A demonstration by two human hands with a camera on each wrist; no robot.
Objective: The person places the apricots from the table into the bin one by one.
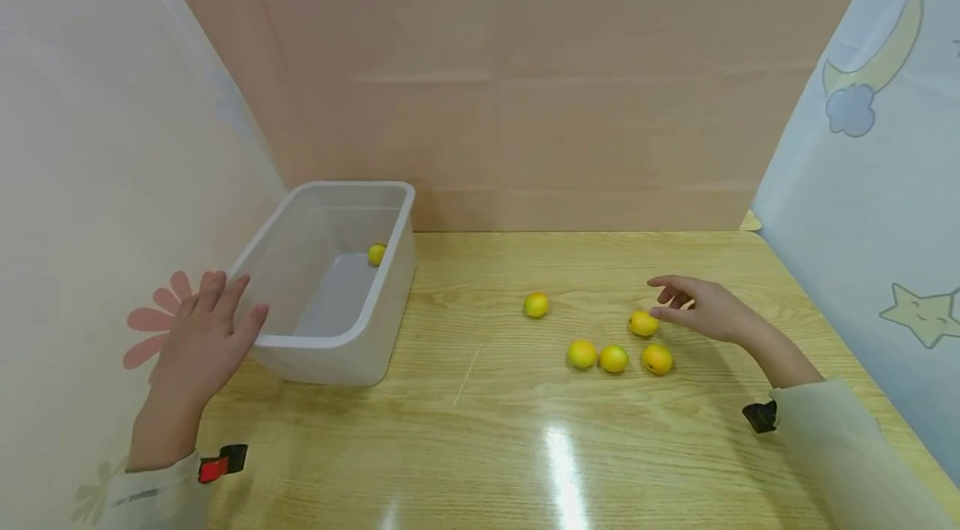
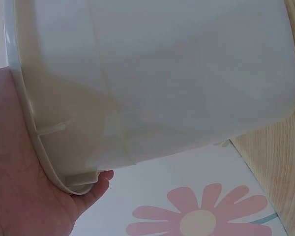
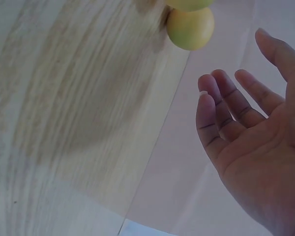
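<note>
My left hand (image 1: 198,338) rests on the near left corner of a white plastic bin (image 1: 390,330), fingers extended over the rim. In the left wrist view the palm lies against the bin's rim (image 2: 32,128), and fingertips show past the corner. A small yellow fruit (image 1: 377,254) lies inside the bin. Over on the right, my right hand (image 1: 701,309) hovers with loosely bent fingers and nothing in its grasp. Its thumb overlaps the edge of a yellow fruit (image 1: 642,323) in the head view. In the right wrist view, a yellow-green fruit (image 3: 191,28) appears beyond the fingertips.
Three more yellow-orange fruits, one at the left (image 1: 582,354), one in the middle (image 1: 613,359) and one at the right (image 1: 657,359), form a row on the wooden table (image 1: 480,447). Another fruit (image 1: 536,305) sits apart. A brown panel (image 1: 525,97) stands behind, with printed walls at both sides.
</note>
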